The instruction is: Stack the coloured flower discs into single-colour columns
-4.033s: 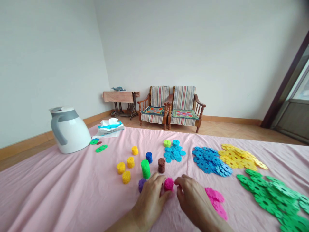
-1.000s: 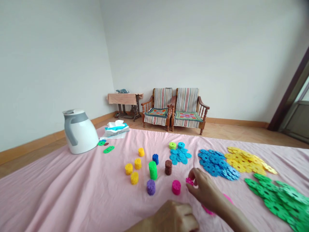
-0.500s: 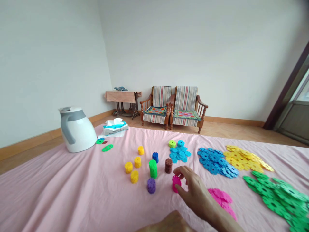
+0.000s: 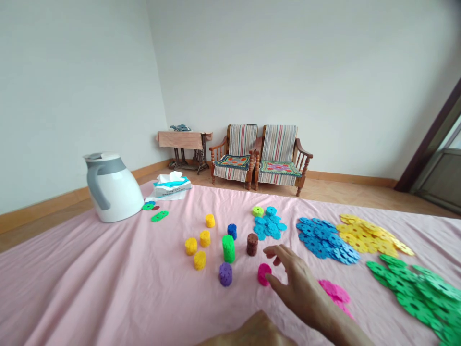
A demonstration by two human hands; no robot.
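A short stack of pink notched discs (image 4: 264, 274) stands upright on the pink cloth (image 4: 162, 298). Just to its right is my right hand (image 4: 293, 276), with thumb and fingers apart and nothing held between them; the thumb tip is very close to the stack, and I cannot tell whether it touches. My left hand (image 4: 252, 332) shows only in part at the bottom edge, its fingers hidden. Around the pink stack stand a purple stack (image 4: 225, 275), a tall green stack (image 4: 228, 249), a brown stack (image 4: 252, 244) and a dark blue stack (image 4: 232, 232).
Several yellow stacks (image 4: 200, 260) stand left of the green one. Loose discs lie in light blue (image 4: 269, 227), blue (image 4: 324, 238), yellow (image 4: 370, 234), green (image 4: 421, 293) and pink (image 4: 334, 291) piles. A white jug (image 4: 118, 197) and a tissue box (image 4: 172, 185) are at left.
My right hand has loosened from around the pink stack and drawn slightly right, its fingers spreading. The stack remains standing on the cloth. The view has shifted a little.
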